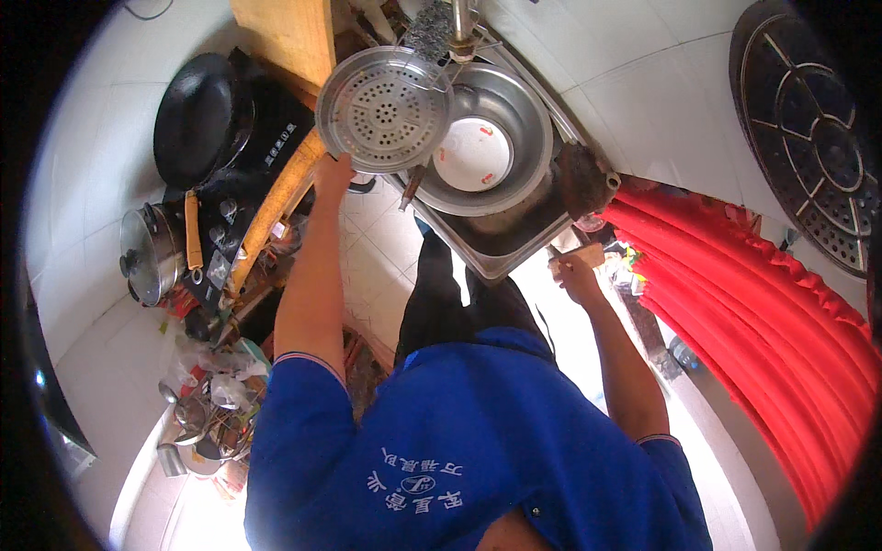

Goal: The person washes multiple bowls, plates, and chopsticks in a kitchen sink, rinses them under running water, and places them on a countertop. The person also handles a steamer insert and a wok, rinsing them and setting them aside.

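Observation:
My left hand [333, 178] grips the near rim of a round perforated metal steamer tray [386, 113], tilted beside the sink and overlapping a steel basin [534, 162]. The basin rests in a stainless steel sink [496, 265]. Inside it lies a white dish [472, 155] with red patterns. A brown handle [413, 186] sticks out below the tray's edge; whatever it belongs to is hidden. To the right of the sink, my right hand [577, 277] closes around a flat light-brown block [586, 257], whose material I cannot tell.
A faucet [462, 34] and steel wool [431, 31] are behind the basin. A dark rag-like bundle [582, 179] sits on the sink corner. Left are a black wok [196, 120], a glass-lidded pot [148, 258] and a cutting board [286, 38]. A red curtain [744, 310] hangs right.

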Demonstrator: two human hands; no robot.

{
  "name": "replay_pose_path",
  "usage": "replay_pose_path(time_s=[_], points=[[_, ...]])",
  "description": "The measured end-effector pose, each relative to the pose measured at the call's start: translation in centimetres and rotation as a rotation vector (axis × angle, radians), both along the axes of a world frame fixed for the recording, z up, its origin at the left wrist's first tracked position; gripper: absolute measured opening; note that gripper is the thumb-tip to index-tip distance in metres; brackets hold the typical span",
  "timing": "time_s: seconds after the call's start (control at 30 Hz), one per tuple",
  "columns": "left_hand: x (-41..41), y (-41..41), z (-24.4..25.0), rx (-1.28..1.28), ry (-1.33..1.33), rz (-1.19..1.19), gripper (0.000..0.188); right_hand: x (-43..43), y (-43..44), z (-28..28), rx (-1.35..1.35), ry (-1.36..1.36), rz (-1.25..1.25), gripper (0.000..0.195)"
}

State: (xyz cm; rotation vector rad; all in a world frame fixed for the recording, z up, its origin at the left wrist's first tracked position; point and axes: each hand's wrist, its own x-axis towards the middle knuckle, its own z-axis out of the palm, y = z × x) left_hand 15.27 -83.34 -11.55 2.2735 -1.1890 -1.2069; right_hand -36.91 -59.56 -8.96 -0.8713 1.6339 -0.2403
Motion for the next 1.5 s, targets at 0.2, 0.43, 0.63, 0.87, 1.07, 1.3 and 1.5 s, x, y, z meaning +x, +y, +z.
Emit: replay_pose_path(time_s=[0.2, 0.43, 0.63, 0.87, 1.07, 1.3, 1.5], points=[[3.0, -1.5, -2.9, -0.034, -0.210, 0.009, 0.043, 4.3, -7.9, 1.2, -0.125, -0.090, 0.079, 0.036], [0.5, 1.2, 1.4, -0.267, -0.547, -0.118, 0.047, 8.7, -19.0, -6.2, -0.389, 0.179, 0.276, 0.037], [-9.3, 7.1, 6.2, -0.455, -0.075, -0.215, 0.039, 10.2, -24.8, -10.7, -0.288, 0.423, 0.232, 0.047], [-18.3, 11.8, 1.1, 0.040, 0.443, -0.162, 0.035, 11.6, -26.0, -13.7, -0.067, 0.388, 0.323, 0.048], [-18.0, 7.0, -3.5, -0.219, 0.608, 0.153, 0.037, 12.4, -26.8, -16.8, -0.043, 0.335, 0.361, 0.044], [-17.9, 4.4, -1.7, -0.284, 0.711, 0.453, 0.049, 13.7, -25.5, -16.7, 0.071, 0.266, 0.166, 0.037], [-16.4, 4.3, -2.7, -0.207, 0.607, 0.443, 0.056, 12.4, -25.4, -11.5, -0.054, 0.228, 0.266, 0.038]])
